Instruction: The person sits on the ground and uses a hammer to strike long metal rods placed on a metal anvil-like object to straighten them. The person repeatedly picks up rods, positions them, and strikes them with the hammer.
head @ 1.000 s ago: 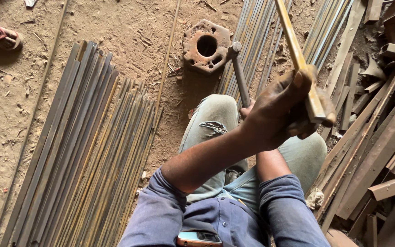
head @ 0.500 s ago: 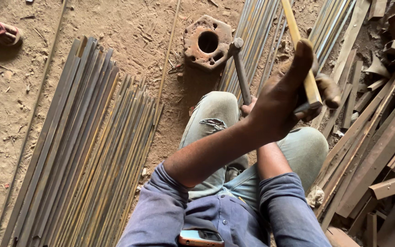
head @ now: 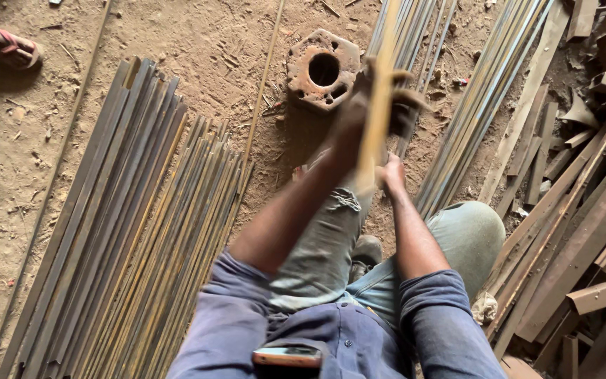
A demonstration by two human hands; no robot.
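My left hand (head: 356, 121) is motion-blurred in the middle of the view, shut on a long yellowish metal strip (head: 381, 77) that runs up past the top edge. Just below it, my right hand (head: 391, 174) rests by my knee, its fingers closed on a dark hammer handle; the strip and the left hand hide most of the hammer. A rusty round flange (head: 322, 70) with a centre hole lies on the dirt floor just left of both hands.
A wide bundle of long metal strips (head: 128, 231) lies on the left. More strips (head: 485, 105) run up the right, beside a pile of rusty scrap bars (head: 583, 210). Another person's sandalled foot (head: 1, 43) is at top left. A phone (head: 287, 356) sits in my shirt pocket.
My left hand has swung the yellowish strip from the right toward the centre, over the flange side, and is now blurred. My right hand stays by the knee.
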